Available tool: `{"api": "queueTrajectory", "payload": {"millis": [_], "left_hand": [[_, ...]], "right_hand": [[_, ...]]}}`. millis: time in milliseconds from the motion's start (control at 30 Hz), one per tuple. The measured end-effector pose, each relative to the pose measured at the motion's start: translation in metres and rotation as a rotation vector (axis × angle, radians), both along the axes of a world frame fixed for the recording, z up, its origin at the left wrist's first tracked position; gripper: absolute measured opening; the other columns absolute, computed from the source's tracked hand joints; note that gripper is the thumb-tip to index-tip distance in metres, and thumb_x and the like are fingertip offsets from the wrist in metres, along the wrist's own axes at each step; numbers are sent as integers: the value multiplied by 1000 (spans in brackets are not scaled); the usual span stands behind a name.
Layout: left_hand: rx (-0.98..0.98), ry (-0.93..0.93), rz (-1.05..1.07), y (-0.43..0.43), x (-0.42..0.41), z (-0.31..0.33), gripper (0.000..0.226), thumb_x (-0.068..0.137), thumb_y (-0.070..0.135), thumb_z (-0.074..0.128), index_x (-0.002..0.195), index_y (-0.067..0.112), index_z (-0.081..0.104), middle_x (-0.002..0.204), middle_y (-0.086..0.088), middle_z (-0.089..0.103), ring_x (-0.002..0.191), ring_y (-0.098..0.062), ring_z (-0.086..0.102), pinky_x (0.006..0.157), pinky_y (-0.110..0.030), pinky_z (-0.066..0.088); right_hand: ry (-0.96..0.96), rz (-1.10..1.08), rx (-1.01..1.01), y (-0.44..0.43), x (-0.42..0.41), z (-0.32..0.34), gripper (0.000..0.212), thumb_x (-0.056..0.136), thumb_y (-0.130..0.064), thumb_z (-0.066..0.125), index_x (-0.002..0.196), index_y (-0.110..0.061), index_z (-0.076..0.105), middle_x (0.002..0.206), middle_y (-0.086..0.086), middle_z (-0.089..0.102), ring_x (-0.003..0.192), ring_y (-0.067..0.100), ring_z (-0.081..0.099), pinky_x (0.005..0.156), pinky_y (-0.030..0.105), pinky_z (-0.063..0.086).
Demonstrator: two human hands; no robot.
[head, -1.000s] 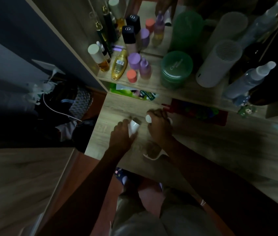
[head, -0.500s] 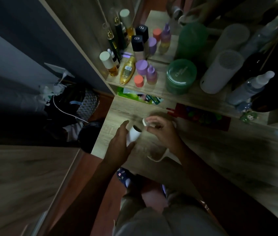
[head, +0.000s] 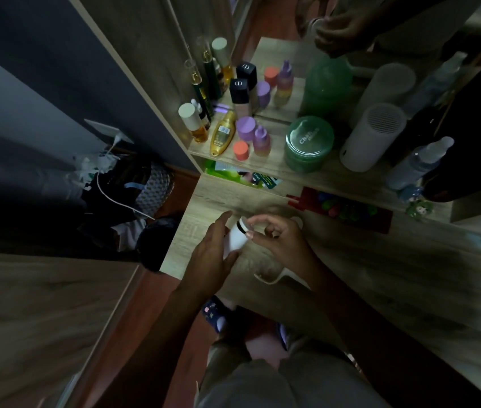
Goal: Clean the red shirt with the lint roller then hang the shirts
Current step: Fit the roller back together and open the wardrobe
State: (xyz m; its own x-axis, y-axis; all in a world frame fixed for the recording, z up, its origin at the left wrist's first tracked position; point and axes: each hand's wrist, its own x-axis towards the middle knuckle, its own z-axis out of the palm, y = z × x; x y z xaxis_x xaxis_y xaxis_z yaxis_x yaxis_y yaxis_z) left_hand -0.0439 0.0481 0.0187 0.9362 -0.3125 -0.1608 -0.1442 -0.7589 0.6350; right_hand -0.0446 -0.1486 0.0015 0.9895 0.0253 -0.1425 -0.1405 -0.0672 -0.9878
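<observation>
Little can be read here. The green jar (head: 309, 136) on the shelf (head: 265, 167) carries raised pale lettering across its lid that begins "Chan"; the remaining letters and a smaller line beneath them blur out. A black square cap (head: 238, 87) on a bottle further back bears a pale oval emblem, its letters too small to make out. The gold bottle (head: 223, 133) lying on its side has a white label with print that cannot be read. Under the shelf, the green packet (head: 265, 181) shows small white lettering, also illegible.
</observation>
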Motion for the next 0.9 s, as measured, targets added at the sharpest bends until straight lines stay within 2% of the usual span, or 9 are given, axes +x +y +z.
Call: {"api": "queueTrajectory", "payload": {"millis": [133,200,300,400,500,600,733,833,900], "left_hand": [[-22,24,-25,-4,-1,2,84,90,31,73,158,25,23,141,0,52,109,0,49,80,-29,45],[-29,27,-32,-6,-1,2,83,91,33,72,157,25,23,142,1,52,107,6,45,80,-25,43],[-34,26,-42,-8,-1,2,83,91,29,72,157,27,22,142,2,51,112,-3,50,83,-22,41],[-48,19,-66,-12,1,2,81,93,28,70,156,34,19,142,1,50,117,-16,55,87,-30,48],[-75,29,-85,-15,4,1,77,95,32,67,155,39,18,141,1,50,117,-17,55,91,-39,53],[-97,39,-76,-17,5,-1,70,96,31,66,153,34,26,140,0,51,116,-17,56,92,-41,54],[-144,68,-31,-20,7,-6,60,95,28,67,147,28,37,132,4,58,109,-15,58,88,-38,54],[-195,127,42,-21,10,-11,58,93,21,71,142,24,42,117,7,60,97,-11,61,77,-28,52],[-226,175,102,-20,11,-13,58,92,21,73,140,23,42,109,5,61,90,-12,65,71,-26,52]], "right_hand": [[38,-12,-16,-2,-4,0,21,83,-17,77,101,-28,74,88,-26,70,71,0,60,70,29,45],[51,-9,-23,-4,-7,0,21,84,-19,77,102,-28,75,84,-28,68,66,-1,57,71,27,43],[60,-3,-1,-6,-7,1,20,85,-22,75,103,-32,74,101,-17,73,86,0,65,82,38,54],[56,-30,22,-7,-8,2,19,86,-21,74,103,-29,74,108,-12,73,104,8,67,93,47,54],[59,-51,28,-7,-9,-3,21,89,-17,72,108,-24,74,112,-11,74,107,7,67,97,44,53],[43,-43,33,-10,-9,-11,25,94,-14,66,116,-21,72,118,-7,72,111,9,67,100,39,52],[57,-91,-27,-16,-5,-24,26,97,-11,59,118,-21,70,117,-10,71,112,5,65,97,32,52],[152,-173,-133,-29,-1,-41,25,98,-9,56,118,-16,69,115,-1,71,104,11,67,90,37,57],[191,-228,-301,-37,3,-55,26,98,-6,53,117,-13,69,118,4,69,107,16,65,94,41,55]]}}
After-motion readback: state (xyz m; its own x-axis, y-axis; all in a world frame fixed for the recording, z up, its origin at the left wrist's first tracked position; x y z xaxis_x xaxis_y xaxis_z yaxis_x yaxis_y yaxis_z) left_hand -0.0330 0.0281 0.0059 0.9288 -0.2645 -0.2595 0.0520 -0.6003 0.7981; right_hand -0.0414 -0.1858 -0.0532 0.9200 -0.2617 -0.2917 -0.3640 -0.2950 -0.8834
